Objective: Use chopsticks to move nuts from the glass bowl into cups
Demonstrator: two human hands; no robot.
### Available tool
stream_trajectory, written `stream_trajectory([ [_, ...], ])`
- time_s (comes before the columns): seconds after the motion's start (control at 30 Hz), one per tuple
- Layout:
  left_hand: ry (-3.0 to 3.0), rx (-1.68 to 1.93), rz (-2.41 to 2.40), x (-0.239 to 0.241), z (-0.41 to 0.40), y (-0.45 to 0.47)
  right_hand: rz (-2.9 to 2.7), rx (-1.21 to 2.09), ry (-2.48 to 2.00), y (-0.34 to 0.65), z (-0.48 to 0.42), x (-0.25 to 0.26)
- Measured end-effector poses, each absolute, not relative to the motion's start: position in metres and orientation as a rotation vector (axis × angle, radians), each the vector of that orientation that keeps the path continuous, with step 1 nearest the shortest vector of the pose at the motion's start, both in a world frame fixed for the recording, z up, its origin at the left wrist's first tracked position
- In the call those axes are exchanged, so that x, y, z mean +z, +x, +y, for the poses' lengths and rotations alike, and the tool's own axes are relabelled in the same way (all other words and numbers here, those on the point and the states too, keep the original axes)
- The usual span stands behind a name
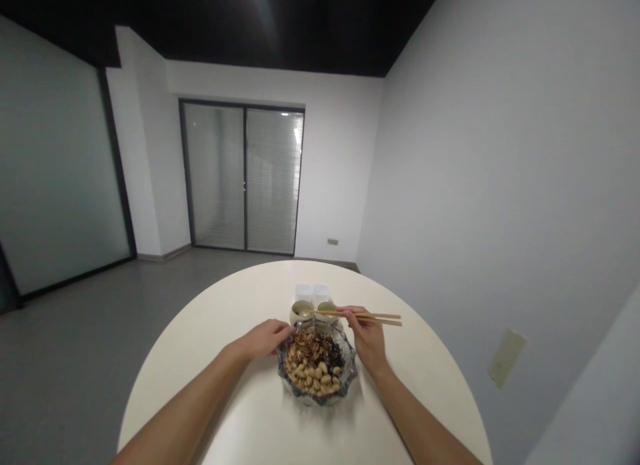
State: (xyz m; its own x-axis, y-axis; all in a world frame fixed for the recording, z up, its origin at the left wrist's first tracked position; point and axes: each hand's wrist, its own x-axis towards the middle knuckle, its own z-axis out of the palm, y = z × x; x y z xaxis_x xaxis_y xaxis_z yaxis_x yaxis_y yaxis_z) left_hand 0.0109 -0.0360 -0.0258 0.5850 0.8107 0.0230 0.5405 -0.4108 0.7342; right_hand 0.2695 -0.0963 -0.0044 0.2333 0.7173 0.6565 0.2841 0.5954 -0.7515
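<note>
Head view: our right hand pinches chopsticks, tips over two little dishes just past the bowl in the middle of the table. Our left hand curls against the rim, and we can't tell if it's gripping. The bowl's heaped with nuts, nothing lifted out yet.

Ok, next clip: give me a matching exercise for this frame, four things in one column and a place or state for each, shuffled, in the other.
Things:
1. left hand
2. right hand
3. glass bowl
4. white boxes

Places or states:
A. holding the chopsticks
B. farthest from the person on the table, beyond the bowl
C. touching the bowl's left rim
D. filled with nuts and seeds, between the two hands

Pairs: 1-C, 2-A, 3-D, 4-B
</note>
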Motion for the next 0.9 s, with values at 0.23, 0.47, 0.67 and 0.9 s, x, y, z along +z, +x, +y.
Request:
stream_trajectory([
  [0.23, 2.149, 0.507, 1.073, -0.028, -0.034, 0.011, -1.301, 0.301, -1.086, 0.296, -0.096, 0.004],
  [0.47, 2.123, 0.5, 1.072, -0.03, -0.034, 0.01, -1.407, 0.189, -1.14, 0.312, -0.1, 0.011],
  [0.67, 2.09, 0.492, 1.076, -0.028, -0.036, 0.011, -1.575, 0.148, -1.164, 0.309, -0.108, 0.017],
  [0.9, 2.102, 0.507, 1.071, -0.027, -0.036, 0.011, -1.628, 0.183, -1.164, 0.306, -0.108, 0.015],
])
